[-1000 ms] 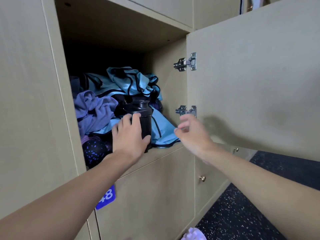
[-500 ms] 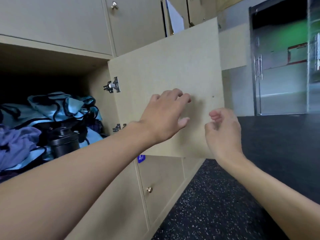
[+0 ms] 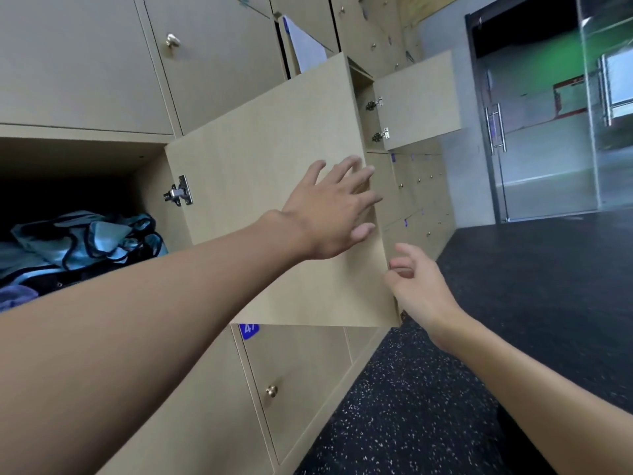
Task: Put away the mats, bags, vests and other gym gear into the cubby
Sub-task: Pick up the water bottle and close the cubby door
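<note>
The cubby (image 3: 78, 145) stands open at the left, and light blue vests with black trim (image 3: 85, 238) are piled inside it. A bit of purple cloth (image 3: 17, 296) lies at its lower left edge. The cubby door (image 3: 260, 159) swings out to the right on a metal hinge (image 3: 180, 195). My left hand (image 3: 332, 214) reaches across with straight, spread fingers, fingertips at the door's free edge. My right hand (image 3: 416, 282) is lower, at the door's outer edge, with its fingers curled toward that edge; whether it grips the edge cannot be told.
Closed locker doors with brass knobs (image 3: 172, 40) surround the cubby, above and below. Another locker door (image 3: 418, 97) hangs open further along the row. Black speckled rubber floor (image 3: 479, 337) lies to the right. A glass door (image 3: 534, 132) stands at the far end.
My left hand left the black bottle in the cubby and moved right onto the door. My right hand shifted to the door's outer edge. The view turned right; the bottle is out of sight.
</note>
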{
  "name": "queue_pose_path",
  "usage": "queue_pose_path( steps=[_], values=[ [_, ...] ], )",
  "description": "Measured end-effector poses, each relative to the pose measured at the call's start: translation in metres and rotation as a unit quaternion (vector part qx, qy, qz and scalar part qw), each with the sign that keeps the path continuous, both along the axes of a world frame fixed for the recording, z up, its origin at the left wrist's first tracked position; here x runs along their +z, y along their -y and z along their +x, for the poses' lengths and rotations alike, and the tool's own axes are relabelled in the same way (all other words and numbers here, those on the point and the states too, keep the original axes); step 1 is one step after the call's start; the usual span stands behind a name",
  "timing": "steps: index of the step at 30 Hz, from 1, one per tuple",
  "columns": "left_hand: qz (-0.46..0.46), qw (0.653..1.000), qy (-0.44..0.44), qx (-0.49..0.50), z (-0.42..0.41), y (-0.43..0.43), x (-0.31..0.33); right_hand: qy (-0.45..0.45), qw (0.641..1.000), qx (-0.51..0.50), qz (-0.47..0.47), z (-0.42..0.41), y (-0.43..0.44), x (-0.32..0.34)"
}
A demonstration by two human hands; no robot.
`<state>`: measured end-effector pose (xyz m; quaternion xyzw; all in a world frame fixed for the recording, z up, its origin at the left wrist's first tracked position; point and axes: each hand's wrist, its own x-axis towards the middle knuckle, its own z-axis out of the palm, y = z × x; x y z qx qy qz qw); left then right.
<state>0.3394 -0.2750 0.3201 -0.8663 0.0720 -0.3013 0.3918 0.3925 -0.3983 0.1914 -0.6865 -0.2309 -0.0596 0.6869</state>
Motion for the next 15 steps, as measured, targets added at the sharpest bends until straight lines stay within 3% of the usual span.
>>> queue_pose_path(
  steps=[3, 7, 15],
  values=[
    [0.008, 1.0, 0.008, 0.018, -0.008, -0.005, -0.001, 0.01, 0.999, -0.002, 0.045, -0.003, -0.004, -0.002],
    [0.043, 0.995, 0.063, -0.059, -0.033, -0.012, -0.001, 0.056, 0.994, 0.015, 0.091, -0.017, -0.006, -0.002],
    [0.016, 0.983, 0.122, -0.139, -0.111, -0.044, -0.016, 0.164, 0.957, 0.239, 0.03, -0.065, -0.019, 0.007]
  ],
)
